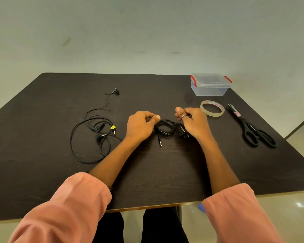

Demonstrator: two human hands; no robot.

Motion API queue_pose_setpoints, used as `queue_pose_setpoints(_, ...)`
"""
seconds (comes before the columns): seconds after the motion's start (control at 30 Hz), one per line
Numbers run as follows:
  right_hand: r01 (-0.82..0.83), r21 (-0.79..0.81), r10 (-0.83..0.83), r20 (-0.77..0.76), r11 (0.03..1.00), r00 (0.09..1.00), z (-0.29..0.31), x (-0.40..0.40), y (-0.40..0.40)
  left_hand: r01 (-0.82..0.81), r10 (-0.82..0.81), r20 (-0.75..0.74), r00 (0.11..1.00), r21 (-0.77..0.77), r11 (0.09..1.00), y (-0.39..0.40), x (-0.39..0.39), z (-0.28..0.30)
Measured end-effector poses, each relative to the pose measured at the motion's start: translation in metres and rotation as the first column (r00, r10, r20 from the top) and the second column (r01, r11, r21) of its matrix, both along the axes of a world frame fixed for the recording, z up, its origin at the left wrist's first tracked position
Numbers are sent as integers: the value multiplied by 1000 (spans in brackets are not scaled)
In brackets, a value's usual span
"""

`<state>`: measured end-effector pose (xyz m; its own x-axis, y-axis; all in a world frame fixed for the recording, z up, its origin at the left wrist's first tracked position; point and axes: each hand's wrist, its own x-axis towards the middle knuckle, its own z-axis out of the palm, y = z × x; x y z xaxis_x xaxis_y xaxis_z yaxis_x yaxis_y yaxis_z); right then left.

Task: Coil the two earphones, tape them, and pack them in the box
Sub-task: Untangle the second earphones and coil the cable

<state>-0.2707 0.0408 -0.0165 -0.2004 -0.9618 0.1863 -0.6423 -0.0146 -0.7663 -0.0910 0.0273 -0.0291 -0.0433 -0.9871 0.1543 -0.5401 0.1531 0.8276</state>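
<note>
A black earphone wound into a small coil (165,128) lies at the middle of the dark table (165,172), its jack plug pointing toward me. My left hand (141,126) pinches the coil's left side between thumb and fingers. My right hand (193,121), with a ring on one finger, has its fingers closed at the coil's right side, above the earbuds (183,133); what it grips is hidden. A second black earphone (95,130) sprawls loose and uncoiled to the left. A roll of clear tape (212,108) and a lidded clear plastic box with red clips (210,84) sit at the back right.
Black scissors (254,128) lie at the right, near the table's right edge. A pale wall stands behind the table. My pink sleeves and dark trousers fill the near foreground at the table's front edge.
</note>
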Motion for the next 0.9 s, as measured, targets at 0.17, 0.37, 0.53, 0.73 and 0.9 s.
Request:
queue_pose_setpoints(0.17,-7,-48,7,-4,999,1000,-1,0,-1,10,-12,-41,999,-35,999,0,2,1)
queue_pose_setpoints(0.37,74,-353,-45,90,933,995,3,7,3,-106,27,-308,951,-241,965,8,29,36)
queue_pose_setpoints(0.53,-63,-464,116,86,883,989,13,45,5,-236,131,-341,931,-287,929,12,84,56)
queue_pose_setpoints(0.73,-529,-105,515,-133,842,847,36,115,-8,-325,330,-3,944,-183,928,5,152,28)
queue_pose_setpoints(0.9,-611,93,611,-269,786,744,31,158,-17,-328,344,85,935,-158,931,5,173,16)
